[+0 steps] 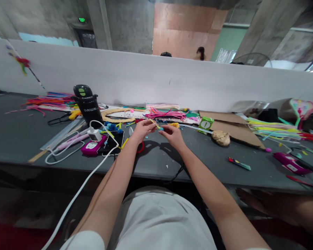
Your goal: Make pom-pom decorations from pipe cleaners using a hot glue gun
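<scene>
Over the dark table [156, 161], my left hand [143, 130] pinches one end of a short yellow-and-blue pipe cleaner [158, 126]. From the other side, my right hand [173, 134] grips its blue end, and my fingers hide part of it. Scissors with a red handle [141, 147] lie beside my left wrist, partly covered by it. Just behind my right hand is a small orange-yellow fuzzy piece [174, 124]. A bundle of pink pipe cleaners [165, 113] lies farther back.
To the left stand a black tumbler [88, 107] and a purple power strip [94, 146] with a white charger and cable. On the right are a green box [205, 124], a round tan lump [221, 138], cardboard [233, 130] and a utility knife [239, 163]. Another person's hand [254, 200] is at lower right.
</scene>
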Available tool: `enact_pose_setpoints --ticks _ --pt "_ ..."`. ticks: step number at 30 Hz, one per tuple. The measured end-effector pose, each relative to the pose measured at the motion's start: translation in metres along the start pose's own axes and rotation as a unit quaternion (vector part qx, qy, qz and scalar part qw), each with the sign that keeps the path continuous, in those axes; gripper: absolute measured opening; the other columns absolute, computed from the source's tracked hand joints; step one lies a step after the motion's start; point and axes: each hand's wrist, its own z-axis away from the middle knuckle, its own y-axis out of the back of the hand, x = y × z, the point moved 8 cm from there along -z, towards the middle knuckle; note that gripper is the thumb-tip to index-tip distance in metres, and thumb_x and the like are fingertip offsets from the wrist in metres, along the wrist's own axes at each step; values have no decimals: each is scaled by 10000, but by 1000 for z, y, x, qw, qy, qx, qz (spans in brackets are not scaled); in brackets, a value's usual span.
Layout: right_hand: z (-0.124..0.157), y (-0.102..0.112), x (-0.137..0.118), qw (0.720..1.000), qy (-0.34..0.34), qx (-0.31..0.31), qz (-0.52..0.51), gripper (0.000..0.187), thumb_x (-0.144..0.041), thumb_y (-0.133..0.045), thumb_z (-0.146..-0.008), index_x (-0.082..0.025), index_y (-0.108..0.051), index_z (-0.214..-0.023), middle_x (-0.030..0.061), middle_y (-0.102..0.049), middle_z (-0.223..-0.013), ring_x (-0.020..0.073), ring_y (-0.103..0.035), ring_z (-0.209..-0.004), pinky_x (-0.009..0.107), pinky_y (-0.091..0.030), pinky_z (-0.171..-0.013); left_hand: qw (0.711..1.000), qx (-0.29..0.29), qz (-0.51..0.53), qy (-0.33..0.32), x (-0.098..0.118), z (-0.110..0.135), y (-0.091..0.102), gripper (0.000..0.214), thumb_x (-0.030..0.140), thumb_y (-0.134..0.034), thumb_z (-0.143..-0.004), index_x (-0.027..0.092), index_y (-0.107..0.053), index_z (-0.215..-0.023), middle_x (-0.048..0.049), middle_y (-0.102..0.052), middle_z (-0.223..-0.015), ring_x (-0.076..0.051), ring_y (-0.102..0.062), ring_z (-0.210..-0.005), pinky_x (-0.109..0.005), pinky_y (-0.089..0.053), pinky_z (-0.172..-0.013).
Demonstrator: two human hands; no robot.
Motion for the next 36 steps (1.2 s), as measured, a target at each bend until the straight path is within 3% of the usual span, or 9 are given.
enact_pose_setpoints --ticks 4,11,15,19,22,26,29,31,36 --pt "1 -6 1 999 6 -30 32 418 -409 -678 -782 -163 -653 -1119 71 -710 -899 168 -655 -795 290 -526 -724 995 79 -62 -28 3 -2 14 279 348 -770 -660 140 -686 -826 -48 -696 -780 -140 -631 -684 -230 -469 -611" --pt "2 -6 1 983 -7 -61 174 447 -505 -545 -874 -177 -600 -576 -15 -515 -482 120 -479 -508 252 -363 -531 979 109 -164 -47 1 -7 16 103 218 -707 -665 159 -665 -739 -24 -673 -659 -140 -601 -606 -247 -465 -608" --pt "4 -18 -1 976 1 -148 161 305 -411 -527 -905 -186 -666 -752 -6 -605 -588 122 -514 -552 246 -378 -562 972 90 -216 -19 -6 -11 20 76 201 -690 -655 173 -640 -705 -27 -650 -615 -157 -590 -565 -265 -449 -581" --pt "7 -21 -12 961 -2 -162 226 373 -441 -548 -892 -184 -636 -635 9 -575 -581 130 -489 -561 252 -370 -560 964 79 -252 -9 -10 -17 25 115 219 -691 -644 191 -643 -745 -41 -674 -665 -187 -617 -614 -281 -446 -606" --pt "17 -26 -31 964 36 -198 176 179 -331 -568 -893 -200 -686 -918 53 -665 -901 144 -566 -728 264 -435 -701 941 82 -327 -5 -10 -19 26 114 215 -689 -641 209 -651 -748 -38 -686 -685 -198 -617 -647 -290 -433 -652" --pt "48 -17 -31 940 -12 -329 92 308 -435 -607 -866 -172 -690 -728 46 -650 -802 138 -572 -724 247 -442 -693 904 57 -424 11 -12 -17 23 51 239 -662 -682 213 -644 -721 -69 -702 -726 -229 -630 -693 -313 -416 -684" --pt "81 8 -14 872 -146 -468 7 359 -502 -615 -840 -166 -726 -896 36 -668 -783 133 -583 -693 233 -449 -641 866 38 -498 31 -12 -17 26 182 277 -625 -734 210 -672 -896 -109 -725 -846 -269 -656 -799 -332 -426 -711" --pt "87 40 -3 858 -206 -470 5 381 -526 -640 -806 -167 -733 -894 42 -675 -768 141 -590 -678 245 -454 -634 846 36 -531 30 -5 -21 27 232 285 -609 -755 208 -675 -964 -117 -723 -889 -271 -659 -847 -331 -437 -735" --pt "47 119 19 934 -233 -268 25 319 -500 -592 -850 -202 -702 -882 86 -684 -890 199 -613 -825 308 -474 -752 902 29 -422 -93 55 -19 -18 246 331 -530 -847 270 -694 -1020 -74 -710 -975 -227 -647 -846 -339 -500 -756"
